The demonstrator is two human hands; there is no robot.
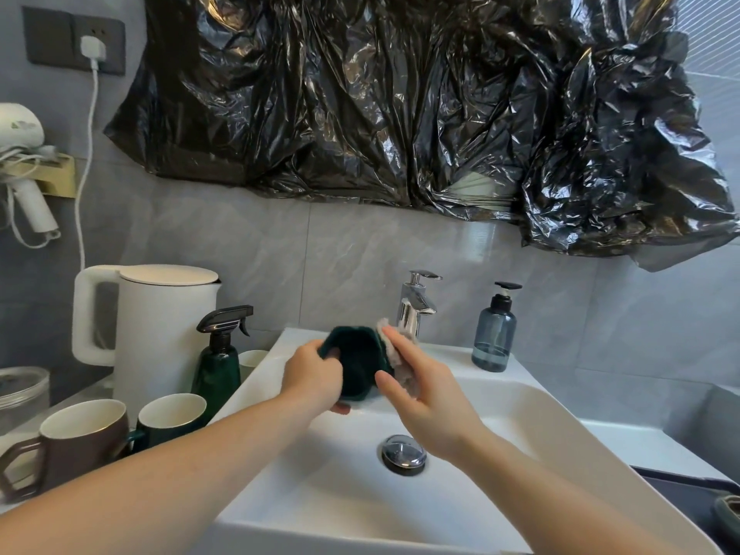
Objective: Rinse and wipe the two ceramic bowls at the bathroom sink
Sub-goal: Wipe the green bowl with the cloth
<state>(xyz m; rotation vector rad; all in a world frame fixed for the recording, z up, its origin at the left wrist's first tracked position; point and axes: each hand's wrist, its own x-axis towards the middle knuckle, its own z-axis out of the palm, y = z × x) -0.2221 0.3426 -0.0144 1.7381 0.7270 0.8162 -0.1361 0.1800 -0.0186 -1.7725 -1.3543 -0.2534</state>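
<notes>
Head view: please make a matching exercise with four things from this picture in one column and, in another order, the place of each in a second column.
Things:
1. green bowl
2. kettle
3. soap bottle
4. brown mug

Places:
A. on the sink's rim, right of the tap
B. held above the basin in the left hand, with the right hand pressing a cloth on it
C. on the counter, nearest the camera
D. behind the spray bottle and the mugs

Pairs: 1-B, 2-D, 3-A, 4-C

I can read no text, label, brand or number on anything in front of me at this sink.
</notes>
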